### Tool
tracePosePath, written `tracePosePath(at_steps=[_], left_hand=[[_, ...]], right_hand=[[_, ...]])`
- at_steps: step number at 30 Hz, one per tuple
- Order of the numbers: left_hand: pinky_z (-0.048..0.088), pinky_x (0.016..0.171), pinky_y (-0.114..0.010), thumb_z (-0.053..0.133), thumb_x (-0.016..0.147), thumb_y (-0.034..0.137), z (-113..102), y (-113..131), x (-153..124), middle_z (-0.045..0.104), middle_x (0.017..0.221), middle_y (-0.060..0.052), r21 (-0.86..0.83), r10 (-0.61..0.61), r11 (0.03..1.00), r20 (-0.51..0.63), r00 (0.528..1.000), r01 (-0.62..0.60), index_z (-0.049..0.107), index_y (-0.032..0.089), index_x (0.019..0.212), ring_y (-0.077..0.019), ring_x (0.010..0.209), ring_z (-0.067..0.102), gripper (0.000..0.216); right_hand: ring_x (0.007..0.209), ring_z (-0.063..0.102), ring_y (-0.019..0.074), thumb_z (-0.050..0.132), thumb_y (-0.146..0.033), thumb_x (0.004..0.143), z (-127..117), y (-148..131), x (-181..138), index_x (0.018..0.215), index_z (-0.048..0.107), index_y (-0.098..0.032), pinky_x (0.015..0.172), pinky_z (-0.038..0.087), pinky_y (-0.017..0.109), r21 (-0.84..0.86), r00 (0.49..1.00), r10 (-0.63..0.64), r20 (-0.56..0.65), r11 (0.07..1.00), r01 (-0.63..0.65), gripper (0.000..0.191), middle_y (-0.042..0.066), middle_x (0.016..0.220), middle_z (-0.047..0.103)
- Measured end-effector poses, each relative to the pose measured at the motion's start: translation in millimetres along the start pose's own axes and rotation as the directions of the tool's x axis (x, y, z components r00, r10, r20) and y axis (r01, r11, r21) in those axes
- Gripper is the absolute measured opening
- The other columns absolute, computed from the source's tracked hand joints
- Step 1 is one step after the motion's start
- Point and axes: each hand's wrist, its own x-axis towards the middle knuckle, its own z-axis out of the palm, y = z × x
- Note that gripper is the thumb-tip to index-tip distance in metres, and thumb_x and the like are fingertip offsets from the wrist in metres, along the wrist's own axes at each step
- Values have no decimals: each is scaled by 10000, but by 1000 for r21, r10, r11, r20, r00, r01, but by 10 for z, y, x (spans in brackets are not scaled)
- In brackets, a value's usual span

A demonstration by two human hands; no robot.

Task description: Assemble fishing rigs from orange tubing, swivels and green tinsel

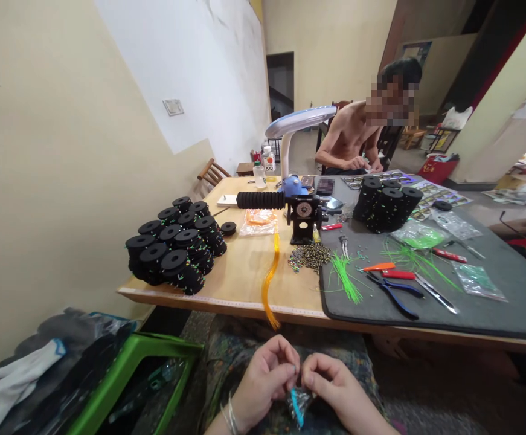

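two hands, left hand [263, 379] and right hand [336, 388], pinch a small clear bag [298, 406]; bottle label [269, 162] unreadable.

Wood, foam and plastic, mostly matt

The worktop [240, 272] was pale, smooth wood under a matt grey mat [493, 308]; the spools [172, 248] looked like dull black foam, and the small bag [299, 403] was clear, glossy plastic — crinkled.

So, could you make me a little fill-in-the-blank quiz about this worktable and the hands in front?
1. The left hand and right hand together pinch a small clear ___ over the lap.
2. The pliers on the grey mat have ___ handles.
3. The stacked spools on the wooden table are ___ in colour.
Missing words: bag, blue, black.
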Motion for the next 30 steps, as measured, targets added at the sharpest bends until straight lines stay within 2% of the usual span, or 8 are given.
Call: tracePosePath(at_steps=[4, 7, 9, 12, 17, 23, 30], left_hand=[[171, 399, -166, 716, 713, 233, 13, 29, -23, 508, 562, 48, -14, -41, 999, -5, 999, 41, 543, 159, 752, -36, 442, 345, 193], [173, 407, -164, 757, 672, 216, 22, 53, -25, 552, 655, 32, -55, -73, 996, -43, 996, 71, 559, 153, 754, -30, 476, 374, 224], [163, 408, -160, 784, 637, 196, 23, 57, -27, 572, 711, 23, -111, -115, 988, -58, 992, 108, 567, 148, 749, -25, 496, 383, 249], [156, 409, -155, 815, 602, 182, 18, 46, -33, 567, 690, 25, -196, -195, 964, -75, 978, 178, 597, 139, 767, -23, 505, 398, 277], [254, 454, -143, 859, 571, 215, 17, 20, -59, 565, 613, 11, -241, -283, 936, -78, 956, 257, 614, 108, 715, -34, 516, 461, 304], [272, 476, -140, 870, 569, 209, -16, 7, -89, 579, 646, 4, -313, -314, 904, -27, 949, 291, 591, 110, 708, -34, 526, 482, 327], [272, 488, -160, 856, 596, 228, -36, -24, -121, 570, 637, 3, -290, -315, 911, -25, 949, 294, 590, 110, 714, -44, 524, 484, 315]], right_hand=[[626, 504, 119, 695, -609, 686, 24, -12, -20, 689, 532, -161, 547, 397, 221, 89, 994, 107, 26, 990, -109, 477, 27, 708, 596], [536, 474, 86, 675, -624, 697, 24, -2, -25, 699, 512, -158, 495, 317, 194, 50, 990, 136, 31, 989, -137, 494, 31, 650, 632], [478, 409, 62, 673, -621, 700, 21, 13, -23, 696, 513, -153, 481, 262, 195, 29, 989, 143, 25, 989, -144, 494, 10, 581, 612], [448, 350, 49, 681, -622, 687, 27, 30, -15, 691, 531, -149, 479, 232, 202, 7, 988, 156, 4, 988, -156, 496, -28, 516, 560], [410, 321, 40, 666, -696, 633, 63, 50, -3, 687, 536, -152, 423, 226, 193, -13, 980, 195, -26, 981, -196, 562, -42, 503, 523], [326, 254, 9, 657, -694, 641, 99, 70, -21, 719, 498, -173, 330, 177, 173, 22, 967, 255, -12, 967, -255, 550, -70, 521, 528], [319, 338, 10, 681, -592, 662, 133, -11, -59, 729, 515, -163, 329, 226, 162, 34, 957, 292, 5, 956, -292, 465, -47, 564, 585]])
